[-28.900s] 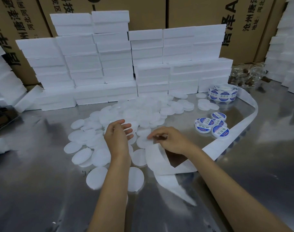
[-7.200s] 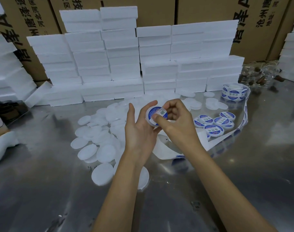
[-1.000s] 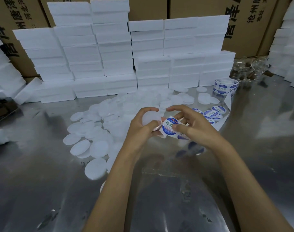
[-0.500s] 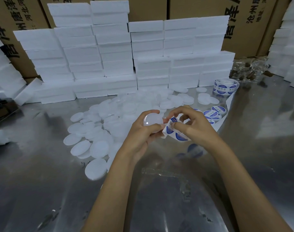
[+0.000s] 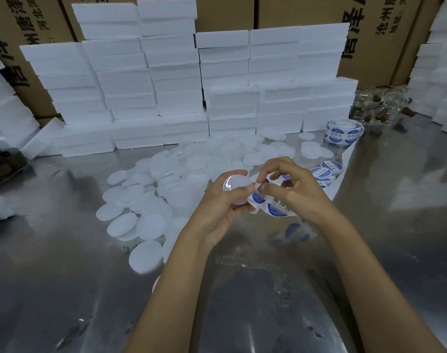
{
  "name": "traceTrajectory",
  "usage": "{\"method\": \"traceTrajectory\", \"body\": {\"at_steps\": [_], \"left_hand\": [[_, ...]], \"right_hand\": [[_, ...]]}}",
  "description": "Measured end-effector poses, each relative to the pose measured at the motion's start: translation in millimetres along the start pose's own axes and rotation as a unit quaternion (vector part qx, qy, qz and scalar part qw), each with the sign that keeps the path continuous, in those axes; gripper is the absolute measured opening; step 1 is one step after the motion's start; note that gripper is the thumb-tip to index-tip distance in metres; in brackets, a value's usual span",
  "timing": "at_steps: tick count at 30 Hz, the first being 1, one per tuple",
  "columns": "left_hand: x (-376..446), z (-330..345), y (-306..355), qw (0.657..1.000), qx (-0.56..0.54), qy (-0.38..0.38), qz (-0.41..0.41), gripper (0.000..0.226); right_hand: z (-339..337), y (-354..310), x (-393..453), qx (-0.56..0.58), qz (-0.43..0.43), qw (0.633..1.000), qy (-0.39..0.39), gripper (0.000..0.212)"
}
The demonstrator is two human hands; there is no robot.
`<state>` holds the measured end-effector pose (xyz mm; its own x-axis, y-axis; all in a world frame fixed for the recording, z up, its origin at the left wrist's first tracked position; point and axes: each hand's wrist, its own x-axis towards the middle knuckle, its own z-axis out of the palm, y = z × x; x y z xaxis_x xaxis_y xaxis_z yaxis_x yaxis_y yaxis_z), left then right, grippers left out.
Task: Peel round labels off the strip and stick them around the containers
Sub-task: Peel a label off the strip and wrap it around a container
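Label strip (image 5: 277, 207) edge — right hand (image 5: 296, 192) pinch, beside container (image 5: 233, 186)

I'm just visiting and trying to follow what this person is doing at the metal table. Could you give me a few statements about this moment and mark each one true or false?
1. The left hand holds a plain round container. True.
2. The right hand is empty. False: it pinches the label strip, which carries blue and white labels.
3. Already labelled containers sit to the right of the hands. True.
4. The label roll lies at the near edge of the table. False: it stands far back on the right, by the white foam boxes.
5. Unlabelled white containers are stacked in neat columns. False: they lie in a loose pile.
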<state>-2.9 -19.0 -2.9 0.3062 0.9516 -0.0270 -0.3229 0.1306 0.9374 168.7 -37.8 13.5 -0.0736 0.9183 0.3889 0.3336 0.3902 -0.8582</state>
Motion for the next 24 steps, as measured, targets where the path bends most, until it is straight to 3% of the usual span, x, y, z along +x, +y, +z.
{"method": "traceTrajectory", "body": {"at_steps": [3,8,13,16,18,21,24], "left_hand": [[1.8,0.5,-3.1,1.0,0.013,0.015,-0.007,0.037],[2.3,-0.2,-7.1,0.997,0.049,0.051,-0.012,0.039],[0.2,3.7,-7.1,0.984,0.155,0.088,-0.021,0.043],[-0.4,8.0,0.2,0.973,0.193,0.126,0.03,0.033],[-0.5,9.7,7.7,0.982,0.115,0.14,0.051,0.02],[-1.1,6.5,11.6,0.992,-0.072,0.094,0.043,0.053],[-3.2,7.2,10.1,0.991,-0.125,0.048,0.025,0.07]], "right_hand": [[-0.6,-2.1,0.0,0.023,0.011,1.0,0.002,0.03],[-5.2,-1.0,1.4,0.175,0.046,0.983,0.015,0.013],[-13.0,0.6,6.1,0.295,0.04,0.953,0.061,0.013],[-9.9,0.5,6.3,0.313,0.041,0.945,0.08,0.019],[-2.0,-3.1,5.7,0.275,0.045,0.956,0.088,0.02],[16.3,-11.2,2.9,0.238,0.036,0.966,0.099,0.022],[35.3,-15.4,-0.5,0.195,0.025,0.974,0.112,0.025]]}}
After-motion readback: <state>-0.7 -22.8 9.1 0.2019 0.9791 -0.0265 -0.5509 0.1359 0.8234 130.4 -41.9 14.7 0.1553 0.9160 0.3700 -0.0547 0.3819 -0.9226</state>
